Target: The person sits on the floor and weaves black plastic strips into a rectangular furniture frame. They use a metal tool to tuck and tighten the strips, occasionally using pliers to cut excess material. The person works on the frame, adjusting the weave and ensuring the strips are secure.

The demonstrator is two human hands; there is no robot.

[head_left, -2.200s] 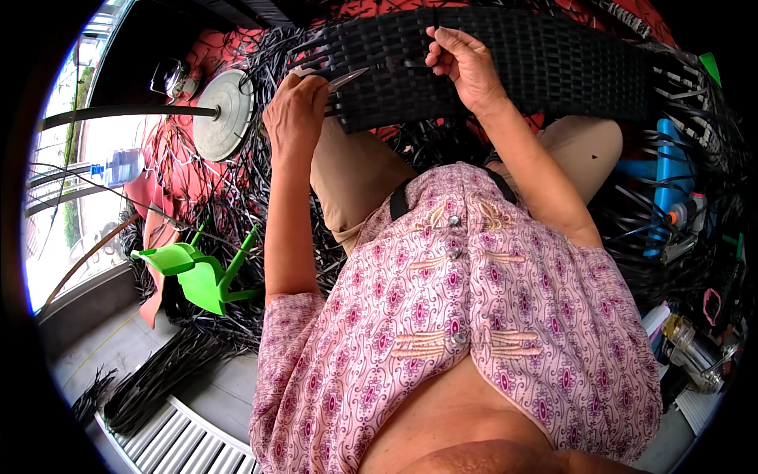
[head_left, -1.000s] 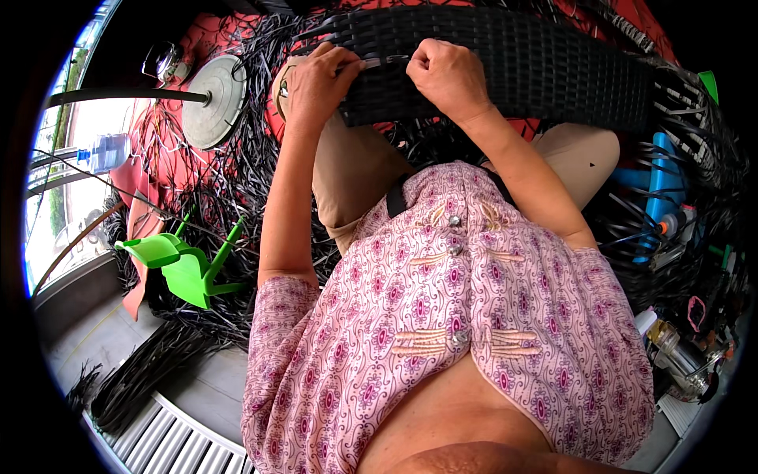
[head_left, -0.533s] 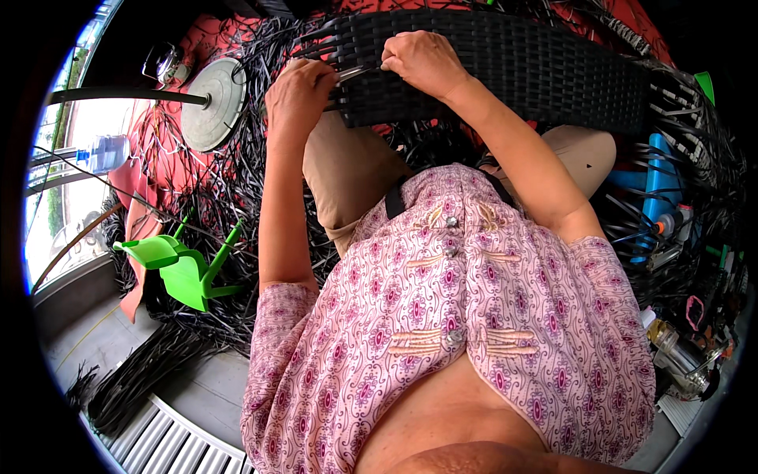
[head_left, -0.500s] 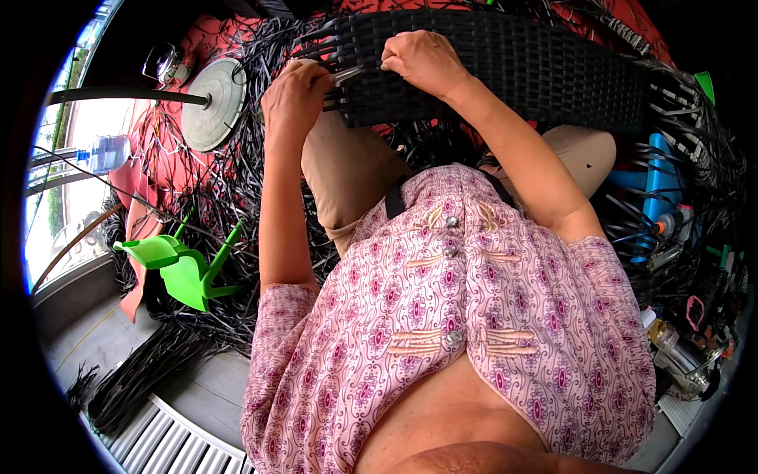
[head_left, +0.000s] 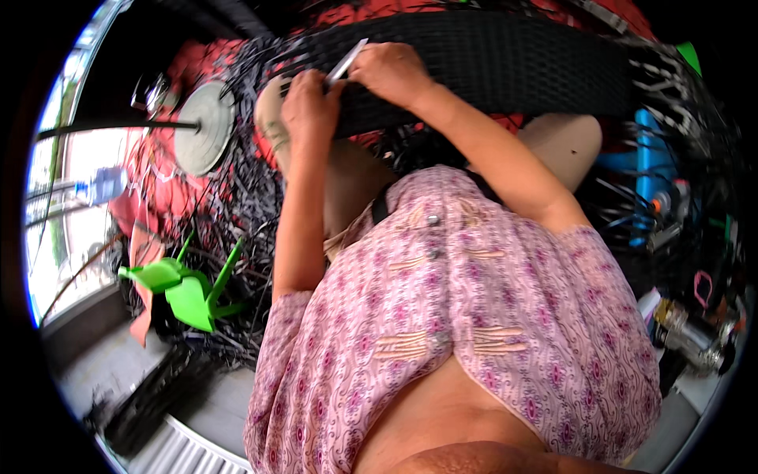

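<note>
A long panel of black woven strips (head_left: 489,63) lies across my knees, its left end partly behind my hands. My left hand (head_left: 312,104) is closed at that end, and a slim, pale, shiny tool like a narrow blade (head_left: 346,63) sticks up from its fingertips. Its exact kind is blurred. Close beside it on the right, my right hand (head_left: 391,73) has its fingers curled down against the weave. What those fingers pinch is hidden.
Loose black strips (head_left: 257,186) heap on the red floor covering. To the left are a round grey disc (head_left: 204,130) with a rod and a bright green plastic piece (head_left: 189,300). At right stand a blue plastic frame (head_left: 646,178) and a clear bottle-like object (head_left: 695,336).
My right hand has moved left and down, near my left hand. My left hand has shifted slightly right and lower. The shiny tool now points more upward.
</note>
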